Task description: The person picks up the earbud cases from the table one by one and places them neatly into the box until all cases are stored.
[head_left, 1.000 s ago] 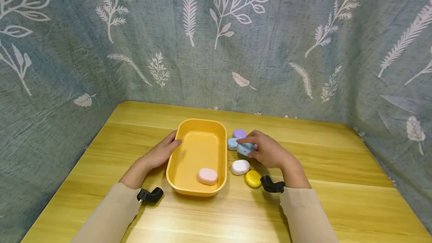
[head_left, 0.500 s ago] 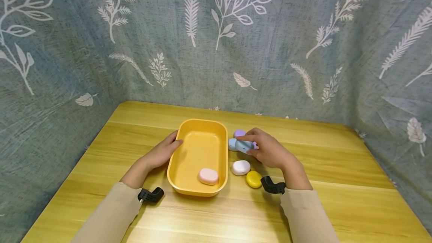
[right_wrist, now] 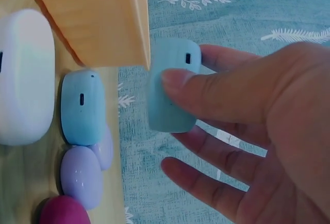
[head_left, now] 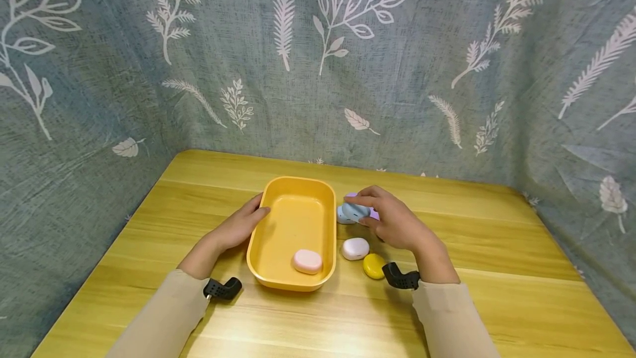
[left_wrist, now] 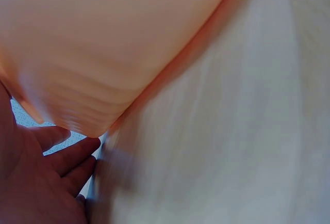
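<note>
My right hand (head_left: 395,220) pinches a light blue earbud case (right_wrist: 172,100) between thumb and fingertips, and the case's charging port faces the right wrist camera. It is held above the table, beside the right wall of an orange-yellow plastic bin (head_left: 293,220). Under it in the head view, partly covered, lies a second blue earbud case (right_wrist: 82,108). On the bin's left rim my left hand (head_left: 240,222) holds on, thumb over the edge and fingers along the outer wall. One pale pink earbud case (head_left: 307,261) lies inside the bin, near its front right corner.
A white earbud case (head_left: 355,248) and a round yellow case (head_left: 374,266) lie right of the bin. Two purple cases (right_wrist: 81,177) and a magenta one (right_wrist: 64,213) sit past the blue one. A patterned curtain (head_left: 298,98) hangs behind the wooden table (head_left: 278,325).
My right hand has lifted the blue earbud case slightly and carried it left toward the bin, over the other blue case. The left hand and the bin stay in place.
</note>
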`<state>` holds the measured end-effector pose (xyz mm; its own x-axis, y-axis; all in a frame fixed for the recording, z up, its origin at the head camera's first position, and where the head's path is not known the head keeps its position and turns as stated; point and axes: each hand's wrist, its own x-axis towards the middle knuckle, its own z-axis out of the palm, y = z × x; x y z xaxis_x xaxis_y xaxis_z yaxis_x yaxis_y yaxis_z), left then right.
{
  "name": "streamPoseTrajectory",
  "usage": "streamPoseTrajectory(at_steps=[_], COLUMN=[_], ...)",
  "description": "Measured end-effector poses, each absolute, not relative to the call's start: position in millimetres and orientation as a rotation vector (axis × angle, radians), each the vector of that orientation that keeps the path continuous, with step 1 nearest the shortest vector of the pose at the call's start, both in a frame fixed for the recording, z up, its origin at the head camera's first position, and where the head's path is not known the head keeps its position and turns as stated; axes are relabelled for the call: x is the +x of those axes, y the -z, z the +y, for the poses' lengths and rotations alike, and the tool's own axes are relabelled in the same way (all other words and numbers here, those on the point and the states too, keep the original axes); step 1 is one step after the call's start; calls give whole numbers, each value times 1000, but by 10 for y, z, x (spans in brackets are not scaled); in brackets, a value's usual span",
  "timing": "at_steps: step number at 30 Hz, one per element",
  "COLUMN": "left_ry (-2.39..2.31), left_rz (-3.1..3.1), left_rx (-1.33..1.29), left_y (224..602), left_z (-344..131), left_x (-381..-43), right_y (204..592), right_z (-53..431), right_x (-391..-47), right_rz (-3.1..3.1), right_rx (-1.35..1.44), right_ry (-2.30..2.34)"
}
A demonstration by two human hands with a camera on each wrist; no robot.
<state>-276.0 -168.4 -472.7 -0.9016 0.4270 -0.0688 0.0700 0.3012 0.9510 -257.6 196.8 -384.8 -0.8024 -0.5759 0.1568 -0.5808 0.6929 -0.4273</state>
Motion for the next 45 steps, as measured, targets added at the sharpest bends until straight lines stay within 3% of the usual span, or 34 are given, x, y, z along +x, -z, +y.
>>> streamPoseTrajectory(at_steps=[21, 45], left_ry=[-1627, -1631], left_rz=[2282, 2267], left_rx=[463, 511], left_y=[4697, 4726], left_z=[-1779, -1703], left_x=[-2758, -2762], right_y=[3808, 3870], right_z=[1568, 1492], right_x=[-2521, -2475], right_rz=[-2747, -2781], right_rx=[1126, 1168], right_ry=[-711, -729])
